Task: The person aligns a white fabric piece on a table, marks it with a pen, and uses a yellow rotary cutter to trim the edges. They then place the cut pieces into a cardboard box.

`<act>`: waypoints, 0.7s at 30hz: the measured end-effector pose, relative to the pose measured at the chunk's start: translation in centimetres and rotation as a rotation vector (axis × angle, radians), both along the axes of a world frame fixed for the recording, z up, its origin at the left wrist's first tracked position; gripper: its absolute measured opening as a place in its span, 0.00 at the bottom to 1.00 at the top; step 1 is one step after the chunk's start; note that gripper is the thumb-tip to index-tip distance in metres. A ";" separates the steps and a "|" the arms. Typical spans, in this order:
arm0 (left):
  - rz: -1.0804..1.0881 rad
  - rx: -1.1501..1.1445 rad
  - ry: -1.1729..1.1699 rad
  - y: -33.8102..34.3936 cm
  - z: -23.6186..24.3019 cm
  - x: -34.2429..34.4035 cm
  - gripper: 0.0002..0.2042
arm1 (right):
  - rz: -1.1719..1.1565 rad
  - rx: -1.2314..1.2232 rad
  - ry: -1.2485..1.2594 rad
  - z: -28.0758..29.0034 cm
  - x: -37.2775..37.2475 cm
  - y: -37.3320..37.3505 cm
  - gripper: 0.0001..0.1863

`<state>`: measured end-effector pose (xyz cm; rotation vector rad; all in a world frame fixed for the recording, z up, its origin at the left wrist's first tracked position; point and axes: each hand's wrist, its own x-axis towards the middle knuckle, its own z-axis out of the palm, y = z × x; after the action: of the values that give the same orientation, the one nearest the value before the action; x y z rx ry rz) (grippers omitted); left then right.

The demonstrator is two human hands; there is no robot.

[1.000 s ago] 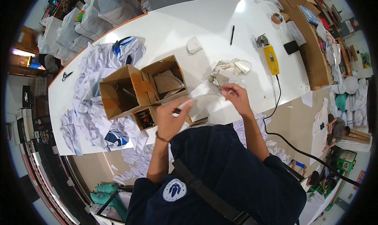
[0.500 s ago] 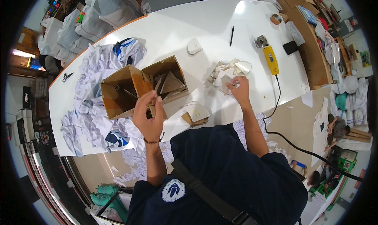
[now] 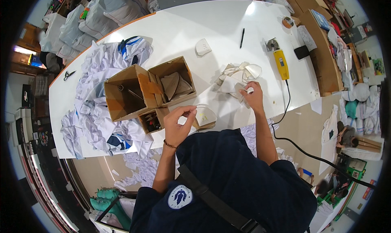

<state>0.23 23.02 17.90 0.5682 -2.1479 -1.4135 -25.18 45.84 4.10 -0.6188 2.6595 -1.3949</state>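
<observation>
Loose paper pieces point(image 3: 230, 84) lie heaped at my right fingers point(image 3: 253, 85), curled by the heap's near edge; I cannot tell whether they grip. My left fingers point(image 3: 185, 110), closure also unclear, bend beside a stack point(image 3: 207, 116), presumably laid flat for alignment. The box point(image 3: 169, 68) beyond keeps further pieces point(image 3: 175, 86) together.

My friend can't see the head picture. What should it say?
A person's left hand is beside a stack of flat pieces on a white table; the right hand is at a loose pile of pieces. Cardboard boxes and crumpled white cloth lie left, a yellow tool right.
</observation>
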 end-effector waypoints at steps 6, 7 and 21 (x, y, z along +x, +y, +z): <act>-0.080 0.126 -0.069 0.0 -1.3 -0.5 0.07 | -0.014 0.025 -0.137 -0.8 0.2 0.2 0.13; -0.088 0.152 -0.083 0.1 -1.5 -0.5 0.07 | -0.026 0.025 -0.239 -0.5 0.3 0.3 0.13; -0.241 0.486 -0.144 1.5 -1.0 -1.0 0.23 | 0.520 -0.520 -0.690 11.3 9.8 -4.6 0.11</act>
<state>-0.78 24.56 16.95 0.6130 -2.0313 -2.1125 -15.39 41.24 15.39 -0.6418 1.4859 -1.7120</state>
